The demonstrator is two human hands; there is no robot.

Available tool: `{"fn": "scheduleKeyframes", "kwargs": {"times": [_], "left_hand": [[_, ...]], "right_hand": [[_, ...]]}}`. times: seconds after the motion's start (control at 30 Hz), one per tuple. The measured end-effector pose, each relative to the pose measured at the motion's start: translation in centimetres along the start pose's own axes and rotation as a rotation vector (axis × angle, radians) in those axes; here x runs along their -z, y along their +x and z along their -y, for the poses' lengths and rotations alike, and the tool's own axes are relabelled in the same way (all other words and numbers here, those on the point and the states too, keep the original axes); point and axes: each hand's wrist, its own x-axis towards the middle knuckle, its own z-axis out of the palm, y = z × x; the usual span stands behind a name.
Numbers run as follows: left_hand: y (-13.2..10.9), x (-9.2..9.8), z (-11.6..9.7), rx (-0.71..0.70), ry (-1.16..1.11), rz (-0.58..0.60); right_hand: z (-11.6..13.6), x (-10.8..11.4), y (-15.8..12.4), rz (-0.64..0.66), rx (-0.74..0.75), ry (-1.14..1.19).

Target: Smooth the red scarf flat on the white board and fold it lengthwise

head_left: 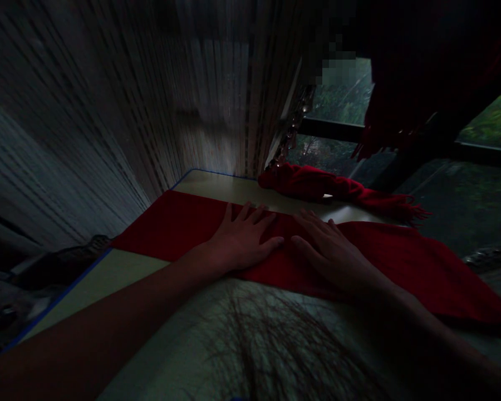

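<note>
One pale surface (112, 273) carries a red cloth (284, 270), running from the surface's left edge rightward; likely soft, light, best taken by its corners. Left hand (244, 239) and right hand (332, 250) lie on it, each grip spread, pinching nothing.

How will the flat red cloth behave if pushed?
Probably floppy: the cloth lies flat along the table. Likely light: its edges look thin. It might bunch between the left hand and right hand, both resting on it.
</note>
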Motion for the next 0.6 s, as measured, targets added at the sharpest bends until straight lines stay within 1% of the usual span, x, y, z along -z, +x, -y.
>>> {"fn": "scheduleKeyframes", "kwargs": {"times": [0.07,0.2,0.23,0.37,0.5,0.6], "left_hand": [[0.0,0.1,-0.1,0.003,0.002,0.003],[-0.1,0.1,-0.1,0.004,0.005,0.009],[-0.1,0.1,-0.1,0.003,0.004,0.008],[0.1,-0.2,0.0,0.001,0.001,0.007],[0.3,-0.7,0.4,0.0,0.0,-0.003],[0.3,-1.0,0.7,-0.008,-0.005,-0.03]], "right_hand": [[0.0,0.0,0.0,0.034,0.0,-0.006],[-0.1,-0.1,-0.1,-0.057,0.009,0.011],[-0.2,-0.2,0.0,-0.06,0.01,0.013],[-0.1,-0.4,0.0,0.013,-0.002,-0.014],[0.0,-0.6,0.2,-0.031,-0.024,-0.021],[0.1,-0.7,0.4,0.01,-0.029,-0.031]]}}
